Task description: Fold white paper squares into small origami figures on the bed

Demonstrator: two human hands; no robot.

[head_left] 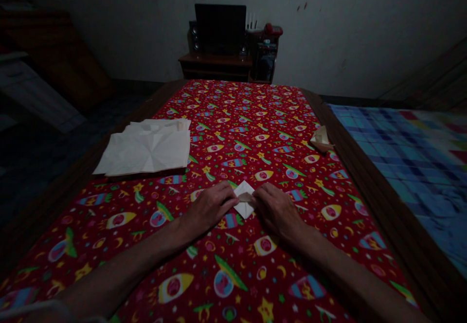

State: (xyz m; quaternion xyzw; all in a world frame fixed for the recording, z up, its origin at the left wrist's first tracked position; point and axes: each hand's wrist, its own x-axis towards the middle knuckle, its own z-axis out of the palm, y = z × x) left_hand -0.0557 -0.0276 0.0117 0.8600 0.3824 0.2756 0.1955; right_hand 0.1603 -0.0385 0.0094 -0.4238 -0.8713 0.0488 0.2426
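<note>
A small folded white paper [244, 199] lies on a red cloth [255, 118] printed with rockets and stars. My left hand [209, 208] rests at the paper's left side, its fingertips curled and pinching the paper's edge. My right hand [275, 208] presses on the right side, its fingers bent onto the same paper. Both forearms lie along the cloth toward me. The paper shows as a diamond shape between the two hands.
A stack of creased white sheets [148, 148] lies at the left of the cloth. A finished folded paper piece [321, 139] sits near the right edge. A blue checked mattress [412, 162] is to the right. A dark screen [220, 27] stands on a low cabinet by the wall.
</note>
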